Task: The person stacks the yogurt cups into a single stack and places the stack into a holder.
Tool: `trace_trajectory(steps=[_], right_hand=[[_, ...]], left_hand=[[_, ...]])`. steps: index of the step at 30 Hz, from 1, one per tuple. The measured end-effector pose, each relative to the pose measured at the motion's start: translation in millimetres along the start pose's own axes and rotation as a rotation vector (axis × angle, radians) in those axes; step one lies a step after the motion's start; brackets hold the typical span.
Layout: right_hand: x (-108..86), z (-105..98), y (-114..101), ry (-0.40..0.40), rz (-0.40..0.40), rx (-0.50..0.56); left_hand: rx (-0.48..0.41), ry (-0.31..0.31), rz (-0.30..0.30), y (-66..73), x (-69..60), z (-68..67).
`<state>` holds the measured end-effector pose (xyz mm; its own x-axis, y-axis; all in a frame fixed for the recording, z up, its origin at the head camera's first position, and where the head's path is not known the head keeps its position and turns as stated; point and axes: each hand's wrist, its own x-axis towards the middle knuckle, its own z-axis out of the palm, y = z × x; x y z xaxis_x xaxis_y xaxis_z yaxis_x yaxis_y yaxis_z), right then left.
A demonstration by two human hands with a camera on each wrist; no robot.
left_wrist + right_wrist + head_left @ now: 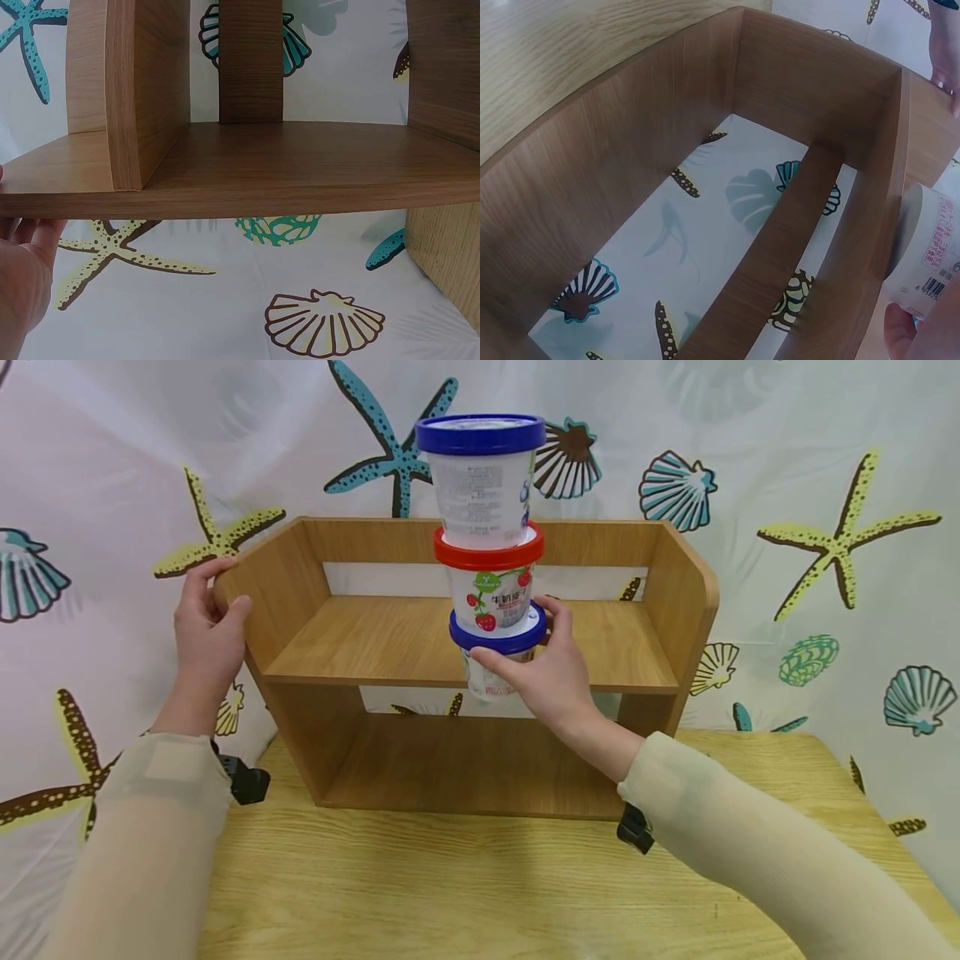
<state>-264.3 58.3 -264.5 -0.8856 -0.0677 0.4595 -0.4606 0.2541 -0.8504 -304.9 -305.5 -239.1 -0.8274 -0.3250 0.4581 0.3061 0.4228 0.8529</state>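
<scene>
Three lidded tubs are stacked in front of the wooden shelf. At the top is a blue-lidded tub; below it a red-lidded tub shows printed strawberries. My right hand grips the lowest tub, also blue-lidded, with the thumb in front and fingers round the far right side. That lowest tub appears at the right of the right wrist view, its base overlapping the upper board's front edge in the head view. My left hand holds the shelf's left side panel, thumb inside, fingers over the outer side.
The shelf has an upper board and a lower board between two side panels. It stands on a wooden table. Behind hangs a white curtain printed with starfish and shells.
</scene>
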Motion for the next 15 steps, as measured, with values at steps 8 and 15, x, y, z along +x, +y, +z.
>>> trace_trajectory(steps=[8, 15], right_hand=[[7.1, 5, 1, 0.01, 0.023, 0.005], [14.7, 8, 4, 0.026, 0.049, 0.013]], left_hand=[[-0.001, 0.003, -0.004, 1.0, -0.7, -0.9], [-0.002, -0.004, -0.011, 2.3, -1.8, -0.5]])
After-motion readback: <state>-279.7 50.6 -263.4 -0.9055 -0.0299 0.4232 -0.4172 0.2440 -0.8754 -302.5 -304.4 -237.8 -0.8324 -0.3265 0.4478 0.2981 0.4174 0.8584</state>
